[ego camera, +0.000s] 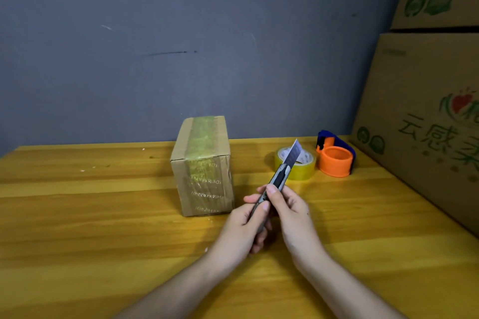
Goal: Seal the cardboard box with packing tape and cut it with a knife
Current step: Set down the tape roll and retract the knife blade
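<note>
A small cardboard box (203,166) stands on the wooden table (90,215), with yellowish tape running over its top and down its near face. Just right of it, both hands hold a grey utility knife (281,176) with its blade slid far out and pointing up and away. My left hand (243,225) wraps the handle's lower end. My right hand (290,207) pinches the handle higher up, thumb on the slider area. A yellow tape roll (298,168) lies flat behind the blade.
An orange and blue tape dispenser (335,156) sits right of the tape roll. Large printed cardboard cartons (427,111) are stacked along the table's right side. A grey wall (181,46) rises behind the table.
</note>
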